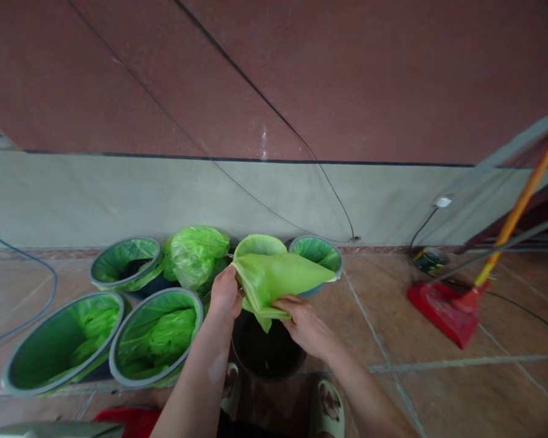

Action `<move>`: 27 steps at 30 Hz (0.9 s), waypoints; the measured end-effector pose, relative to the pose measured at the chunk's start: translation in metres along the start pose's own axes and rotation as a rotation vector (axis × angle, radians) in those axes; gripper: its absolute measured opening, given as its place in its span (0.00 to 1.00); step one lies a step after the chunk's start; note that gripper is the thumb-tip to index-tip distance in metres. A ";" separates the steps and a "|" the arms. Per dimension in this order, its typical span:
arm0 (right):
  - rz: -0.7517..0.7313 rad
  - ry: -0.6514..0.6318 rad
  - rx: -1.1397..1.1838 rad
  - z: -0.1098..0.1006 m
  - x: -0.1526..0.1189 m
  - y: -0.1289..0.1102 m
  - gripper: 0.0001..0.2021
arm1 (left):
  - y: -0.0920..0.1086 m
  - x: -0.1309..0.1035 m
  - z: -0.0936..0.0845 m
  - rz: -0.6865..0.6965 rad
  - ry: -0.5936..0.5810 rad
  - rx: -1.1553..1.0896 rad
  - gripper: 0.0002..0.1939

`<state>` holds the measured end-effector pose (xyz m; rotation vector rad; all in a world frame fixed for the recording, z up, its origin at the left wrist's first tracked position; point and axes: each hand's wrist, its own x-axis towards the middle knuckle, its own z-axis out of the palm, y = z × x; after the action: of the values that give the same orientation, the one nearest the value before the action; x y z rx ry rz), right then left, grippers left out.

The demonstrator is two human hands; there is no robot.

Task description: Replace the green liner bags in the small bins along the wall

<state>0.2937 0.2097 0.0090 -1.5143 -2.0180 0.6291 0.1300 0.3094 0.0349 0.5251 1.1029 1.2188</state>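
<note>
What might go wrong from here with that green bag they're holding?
The green bag looks thin and is gripped by both the left hand and the right hand, so a hard tug might tear it. It hangs loosely in folds above the dark bucket, so a slack grip could let it drop. The slippers are close to that bucket, so a careless step might knock it.

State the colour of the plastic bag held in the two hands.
The plastic bag is bright yellow-green, seen best in the head view.
</note>
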 end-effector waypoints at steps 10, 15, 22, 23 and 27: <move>0.225 0.187 0.223 0.003 0.000 -0.020 0.38 | -0.009 -0.023 0.018 0.072 -0.153 0.168 0.14; 0.330 0.416 0.353 0.025 0.010 -0.012 0.27 | -0.015 -0.046 0.032 -0.143 -0.587 0.032 0.20; 0.471 0.723 0.473 0.006 0.016 0.021 0.16 | -0.009 -0.046 0.026 0.162 -0.349 0.262 0.24; 0.458 0.723 0.425 0.006 0.015 0.017 0.17 | -0.010 -0.046 0.026 0.173 -0.358 0.317 0.25; 0.240 0.520 0.329 0.014 0.008 -0.010 0.28 | -0.022 -0.048 0.030 0.239 -0.499 0.535 0.21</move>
<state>0.2754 0.2145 0.0061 -1.5319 -1.2908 0.5530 0.1687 0.2649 0.0475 1.3252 0.9387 0.9054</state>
